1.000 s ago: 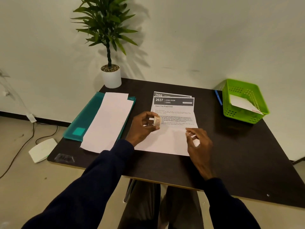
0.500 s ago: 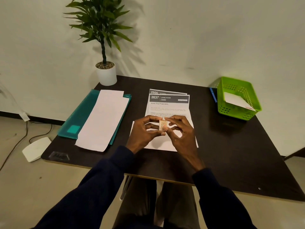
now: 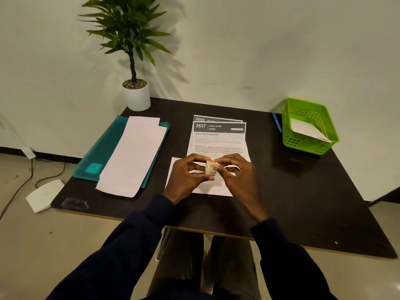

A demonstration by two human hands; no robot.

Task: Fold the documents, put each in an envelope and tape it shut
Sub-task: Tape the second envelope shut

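A small roll of tape point(image 3: 210, 167) sits between both my hands above the middle of the table. My left hand point(image 3: 187, 176) grips the roll with thumb and fingers. My right hand point(image 3: 236, 173) pinches at its edge from the right. Under my hands lie printed documents point(image 3: 218, 139), the top one headed 2637, with a white envelope point(image 3: 175, 167) showing beneath my left hand. Long white envelopes point(image 3: 133, 156) lie stacked on a teal folder point(image 3: 104, 148) at the left.
A green basket point(image 3: 309, 126) holding a sealed white envelope stands at the back right, with a blue pen point(image 3: 277, 122) beside it. A potted plant point(image 3: 135, 92) stands at the back left corner. The dark table point(image 3: 303, 202) ends near my lap.
My right hand left the paper and came up to the tape roll held by my left hand. Both hands now work on the roll together.
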